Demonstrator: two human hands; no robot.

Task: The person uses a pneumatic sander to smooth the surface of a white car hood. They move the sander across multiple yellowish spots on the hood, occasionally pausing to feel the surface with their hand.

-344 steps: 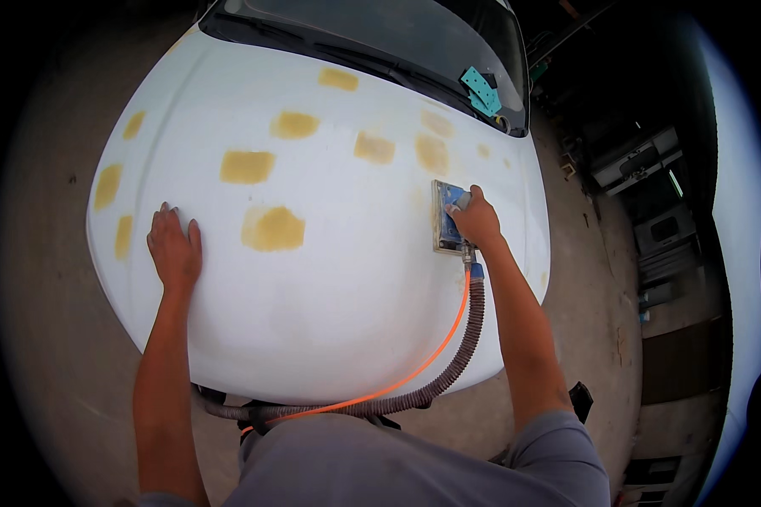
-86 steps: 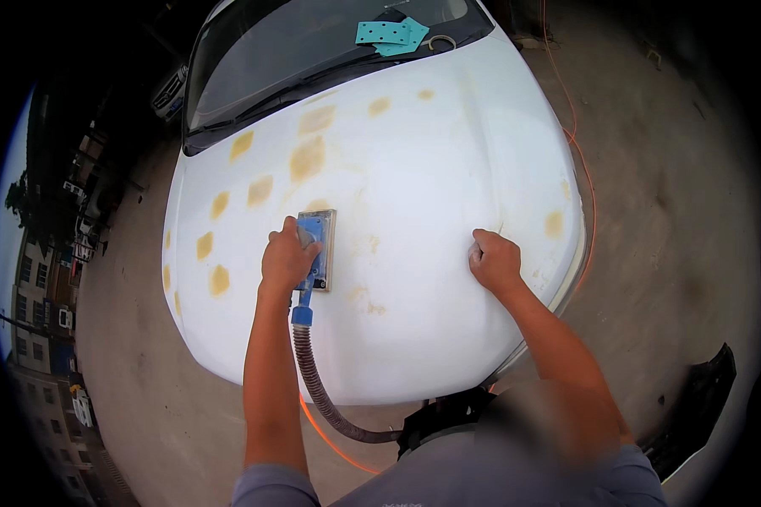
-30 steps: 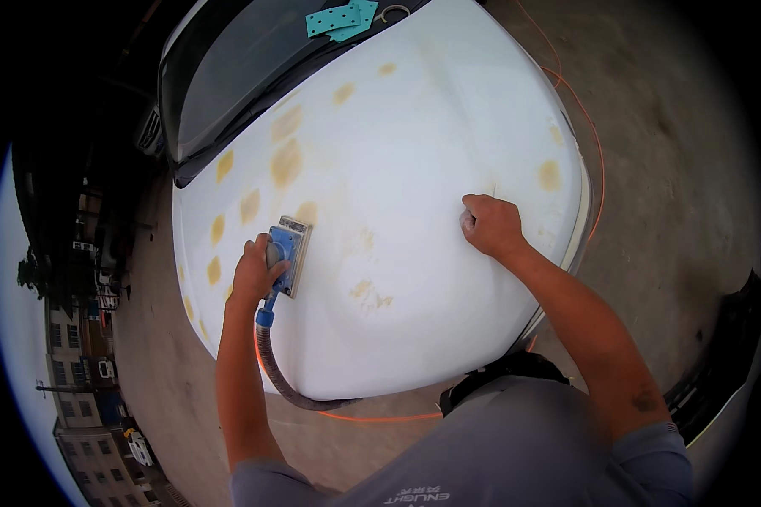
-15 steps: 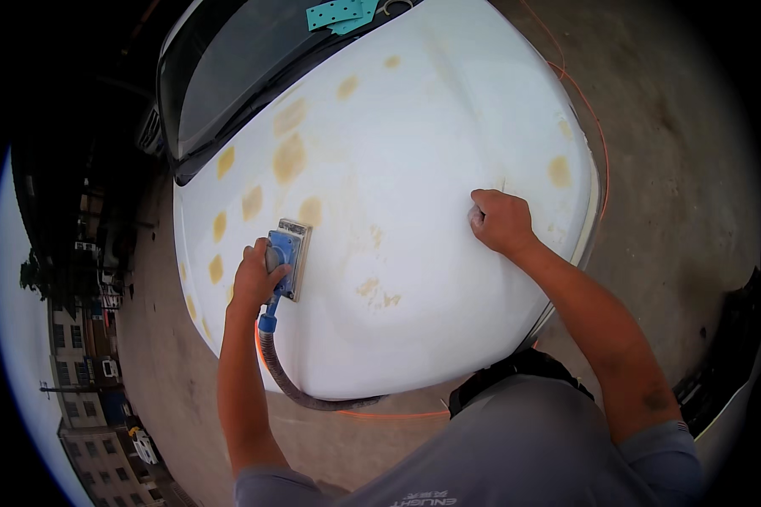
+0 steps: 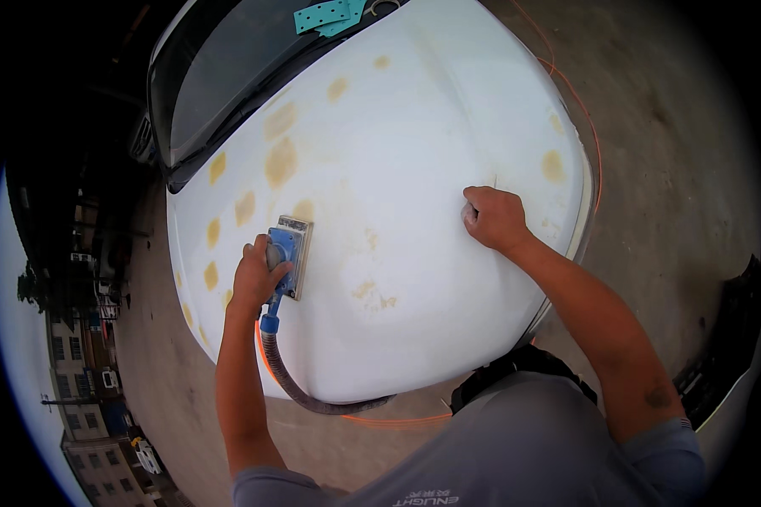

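My left hand (image 5: pixel 255 272) is closed around a blue block sander (image 5: pixel 287 253). The sander's rectangular pad rests against the white car hood (image 5: pixel 431 279). A dark ribbed hose (image 5: pixel 287 380) runs from its lower end and curves right along the hood's near edge. My right hand (image 5: pixel 495 218) is curled into a fist low over the right part of the hood. A greyish patch shows at its fingers, and whether they hold anything is hidden. Yellowish sanded patches (image 5: pixel 281 162) dot the hood, one of them just beyond the sander's top edge.
Turquoise perforated sanding sheets (image 5: pixel 322 15) lie by the dark windshield (image 5: pixel 228 80) at the far side. An orange air line (image 5: pixel 585 114) loops over the concrete floor (image 5: pixel 659 169) beyond the hood's right edge. Parked cars and buildings stand at the far left.
The view has shifted a little, moving the hood slightly left in the picture. Against the hood, the sander sits slightly farther right. My right hand keeps its place on the hood.
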